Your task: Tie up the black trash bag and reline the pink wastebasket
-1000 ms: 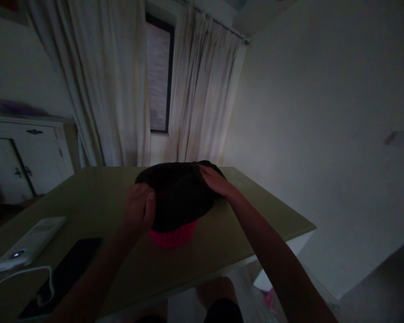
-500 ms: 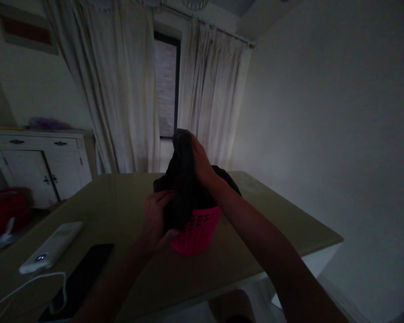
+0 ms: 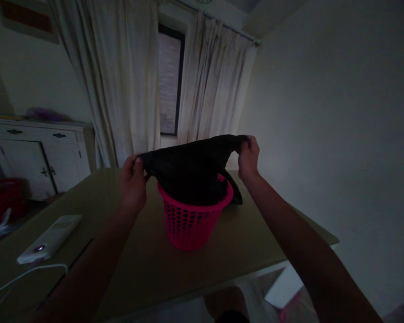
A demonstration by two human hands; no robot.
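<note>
A black garbage bag (image 3: 188, 168) is stretched between my two hands, its top edge pulled taut and slanting up to the right. Its lower part sits down inside a pink perforated wastebasket (image 3: 190, 224), and a fold of it hangs over the basket's right rim. My left hand (image 3: 133, 186) pinches the bag's left corner, left of the basket and above its rim. Higher up on the right, my right hand (image 3: 249, 159) grips the other corner. Dark plastic shows through the basket's upper holes.
The basket stands on a greenish table (image 3: 148, 264). At left lie a white power bank (image 3: 50, 240) with a lit display, a white cable (image 3: 49, 267) and a dark phone mostly hidden by my left forearm. Behind are curtains (image 3: 128, 80) and a white cabinet (image 3: 23, 157).
My hands have moved apart, left hand up and leftward, right hand rightward. The bag went from bunched up in front of the basket to spread wide above it, uncovering the basket's front.
</note>
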